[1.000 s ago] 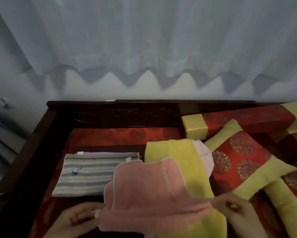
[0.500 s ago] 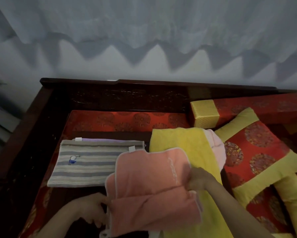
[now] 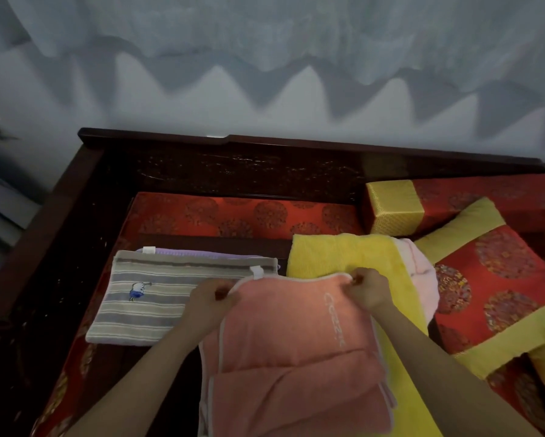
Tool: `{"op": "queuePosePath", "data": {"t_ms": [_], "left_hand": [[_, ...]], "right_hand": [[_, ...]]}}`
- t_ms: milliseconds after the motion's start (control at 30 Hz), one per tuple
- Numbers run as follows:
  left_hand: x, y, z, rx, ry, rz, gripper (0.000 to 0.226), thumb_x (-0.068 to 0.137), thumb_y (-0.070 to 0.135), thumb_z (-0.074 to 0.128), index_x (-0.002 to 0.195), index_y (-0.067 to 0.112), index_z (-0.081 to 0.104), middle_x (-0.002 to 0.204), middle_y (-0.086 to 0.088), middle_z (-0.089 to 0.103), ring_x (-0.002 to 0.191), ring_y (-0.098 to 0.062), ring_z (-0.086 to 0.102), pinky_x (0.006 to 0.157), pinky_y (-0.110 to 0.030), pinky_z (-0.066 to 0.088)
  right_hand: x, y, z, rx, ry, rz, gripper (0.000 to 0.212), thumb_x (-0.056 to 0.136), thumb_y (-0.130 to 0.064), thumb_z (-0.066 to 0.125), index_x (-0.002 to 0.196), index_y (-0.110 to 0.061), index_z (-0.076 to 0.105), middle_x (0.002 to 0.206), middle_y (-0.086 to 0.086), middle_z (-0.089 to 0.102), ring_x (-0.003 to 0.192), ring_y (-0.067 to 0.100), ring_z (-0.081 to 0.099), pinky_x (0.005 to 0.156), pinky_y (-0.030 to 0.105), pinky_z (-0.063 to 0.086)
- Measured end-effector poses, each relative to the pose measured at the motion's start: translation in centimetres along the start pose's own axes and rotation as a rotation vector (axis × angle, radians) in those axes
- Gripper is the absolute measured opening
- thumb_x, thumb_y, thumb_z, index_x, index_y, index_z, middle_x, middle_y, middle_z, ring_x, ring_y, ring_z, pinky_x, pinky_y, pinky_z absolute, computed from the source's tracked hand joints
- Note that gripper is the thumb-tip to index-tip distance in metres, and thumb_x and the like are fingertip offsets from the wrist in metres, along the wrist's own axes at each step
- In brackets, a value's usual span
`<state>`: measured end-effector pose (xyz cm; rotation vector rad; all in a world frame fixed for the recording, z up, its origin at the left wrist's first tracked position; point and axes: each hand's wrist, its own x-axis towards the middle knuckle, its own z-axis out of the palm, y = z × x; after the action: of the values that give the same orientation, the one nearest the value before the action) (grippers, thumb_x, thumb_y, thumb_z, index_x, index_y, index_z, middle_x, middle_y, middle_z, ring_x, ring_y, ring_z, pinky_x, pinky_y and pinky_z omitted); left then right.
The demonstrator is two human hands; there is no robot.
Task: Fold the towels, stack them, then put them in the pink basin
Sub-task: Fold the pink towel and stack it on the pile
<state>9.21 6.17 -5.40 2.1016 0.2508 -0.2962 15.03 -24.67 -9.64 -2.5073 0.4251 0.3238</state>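
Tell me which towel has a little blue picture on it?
The grey striped towel, left of the pink towel; the others show no blue picture.

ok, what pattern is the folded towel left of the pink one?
Folded towel: grey and beige stripes, small blue motif; head view.

pale curtain [image 3: 264, 33], white wall [image 3: 220, 105], dark wooden bench [image 3: 233, 165]

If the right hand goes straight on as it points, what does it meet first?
Probably the yellow towel, lying just beyond the right hand, which pinches a far corner of the pink towel. Depth is unclear; it might pass above toward the red seat cushion.
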Motion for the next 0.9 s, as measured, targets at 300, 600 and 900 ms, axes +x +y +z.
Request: {"op": "queuePosePath", "data": {"t_ms": [300, 600, 900], "left_hand": [[-6.3, -3.5, -4.5, -0.067, -0.415, -0.223, 0.005, 0.089, 0.009, 0.060, 0.088, 0.007, 0.065, 0.057, 0.002, 0.066, 0.052, -0.004, 0.059, 0.048, -0.018, 0.047], [-3.5, -4.8, -5.2, 0.426, -0.606, -0.039, 0.018, 0.073, 0.036, 0.066, 0.056, 0.032, 0.061, 0.058, 0.017, 0.059, 0.056, 0.002, 0.051, 0.059, -0.017, 0.037], [-2.3, -5.2, -4.2, 0.320, -0.246, 0.039, 0.012, 0.079, 0.024, 0.071, 0.067, 0.026, 0.067, 0.073, 0.003, 0.066, 0.071, -0.007, 0.061, 0.063, -0.018, 0.043]], "right_hand": [[-4.6, 1.2, -7.9, 0.394, -0.687, -0.274, 0.007, 0.075, -0.008, 0.076, 0.070, -0.007, 0.073, 0.066, -0.001, 0.063, 0.065, 0.006, 0.054, 0.064, 0.018, 0.042], [-4.3, 1.4, -4.1, -0.045, -1.064, -0.228, 0.013, 0.072, -0.016, 0.069, 0.071, -0.028, 0.075, 0.056, -0.020, 0.063, 0.058, -0.006, 0.054, 0.062, 0.017, 0.042], [-5.6, 3.8, -2.0, 0.164, -0.549, -0.294, 0.023, 0.073, -0.048, 0.074, 0.062, -0.029, 0.066, 0.059, -0.014, 0.058, 0.057, -0.002, 0.050, 0.059, 0.018, 0.039]]}}
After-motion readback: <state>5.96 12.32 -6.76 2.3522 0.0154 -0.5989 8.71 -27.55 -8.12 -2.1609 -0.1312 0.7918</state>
